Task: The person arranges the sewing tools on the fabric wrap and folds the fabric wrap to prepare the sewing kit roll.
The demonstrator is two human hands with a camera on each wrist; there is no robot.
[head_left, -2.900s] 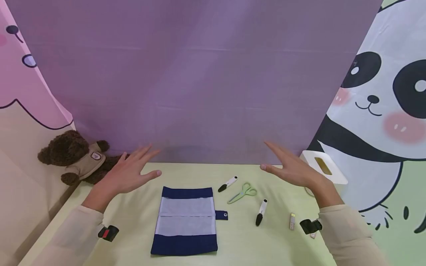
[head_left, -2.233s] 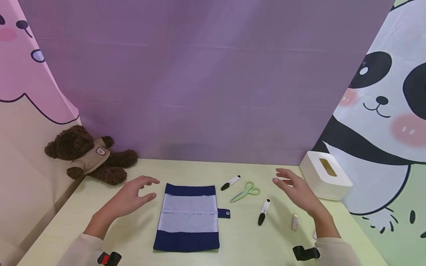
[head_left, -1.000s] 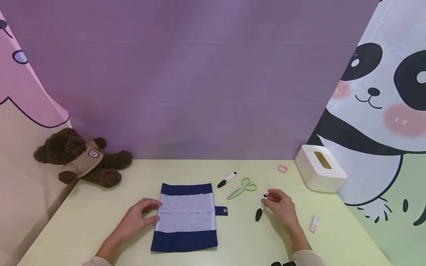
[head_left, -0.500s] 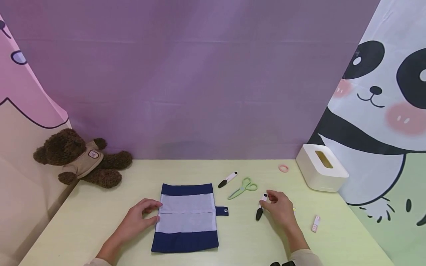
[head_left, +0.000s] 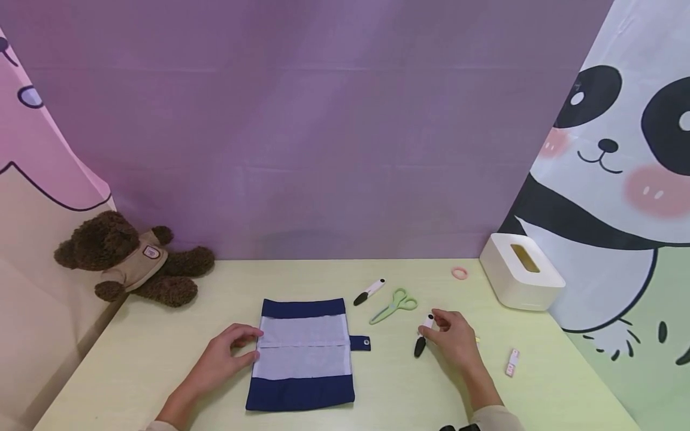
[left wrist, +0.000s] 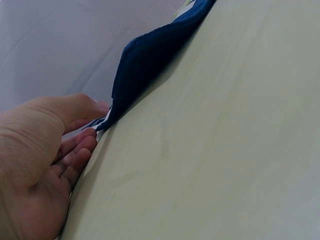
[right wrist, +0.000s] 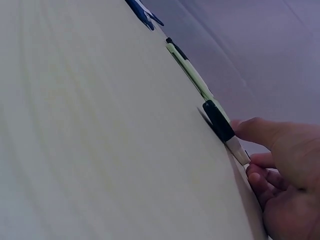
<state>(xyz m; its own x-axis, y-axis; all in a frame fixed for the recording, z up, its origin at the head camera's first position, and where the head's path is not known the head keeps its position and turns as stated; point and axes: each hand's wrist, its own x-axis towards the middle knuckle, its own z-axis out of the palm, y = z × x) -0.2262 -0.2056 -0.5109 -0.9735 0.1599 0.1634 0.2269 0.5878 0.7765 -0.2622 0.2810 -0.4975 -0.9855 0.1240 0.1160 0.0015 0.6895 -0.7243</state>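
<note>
Lowered since the earlier frame, the right grip (head_left: pixel 455 340) pinches a black-capped white tool (head_left: pixel 420 347) right of the open pouch (head_left: pixel 302 361), whose edge the left grip (head_left: pixel 222 353) touches, fingers parted; a level lift should suit.

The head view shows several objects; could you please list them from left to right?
Brown plush bear, navy-and-white fabric pouch, green scissors, slim white-and-black tool at the right hand, pink ring, white box.

Hidden and cropped parts

The right hand (head_left: pixel 455 340) covers most of a yellow-tipped object (head_left: pixel 477 340). Panda print (head_left: pixel 609 179) cropped at right; black wrist device (head_left: pixel 459 428), below. Teddy badge (head_left: pixel 151 252) illegible. Left wrist view: navy case (left wrist: pixel 150 57) cut off above.
</note>
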